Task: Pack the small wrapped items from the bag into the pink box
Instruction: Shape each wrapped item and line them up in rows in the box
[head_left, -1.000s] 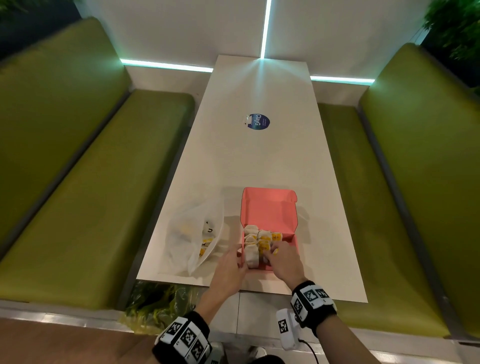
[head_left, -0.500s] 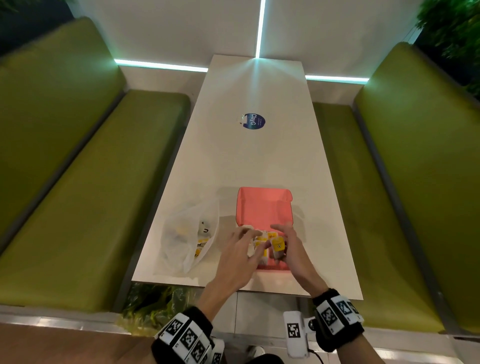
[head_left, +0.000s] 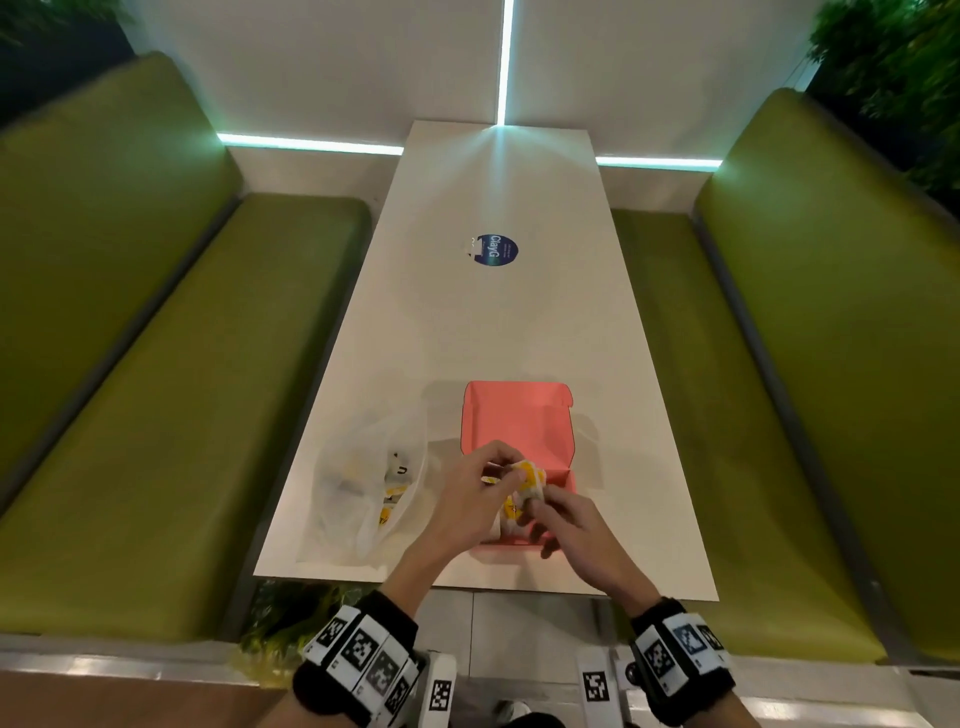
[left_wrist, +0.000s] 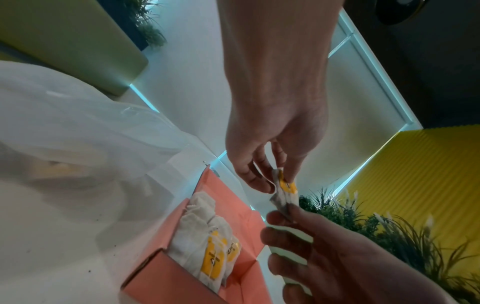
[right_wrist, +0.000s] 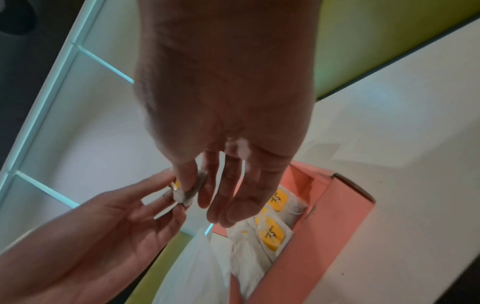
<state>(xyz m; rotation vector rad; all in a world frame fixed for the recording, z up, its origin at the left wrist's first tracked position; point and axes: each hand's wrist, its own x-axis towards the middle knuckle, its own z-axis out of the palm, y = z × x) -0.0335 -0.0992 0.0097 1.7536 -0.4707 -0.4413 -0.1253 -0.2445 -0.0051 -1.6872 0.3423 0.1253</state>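
A small white wrapped item with a yellow label (head_left: 531, 479) (left_wrist: 285, 190) (right_wrist: 187, 195) hangs above the open pink box (head_left: 519, 415) (left_wrist: 166, 277) (right_wrist: 324, 222). My left hand (head_left: 511, 475) (left_wrist: 275, 181) pinches its upper end. My right hand (head_left: 535, 506) (right_wrist: 189, 191) pinches its lower end between thumb and forefinger, the other fingers straight. Several wrapped items (head_left: 511, 513) (left_wrist: 205, 236) (right_wrist: 270, 232) lie packed in the near part of the box. The clear plastic bag (head_left: 363, 483) (left_wrist: 78, 144) (right_wrist: 197, 267) lies left of the box with more items showing through it.
The box and bag sit near the front edge of a long white table (head_left: 493, 322) that bears a round blue sticker (head_left: 496, 249). Green bench seats (head_left: 156, 389) flank the table on both sides. The pink lid stands open on the far side.
Both hands were down on the items in the near end of the box. They have risen and now hold one wrapped item between them above the box.
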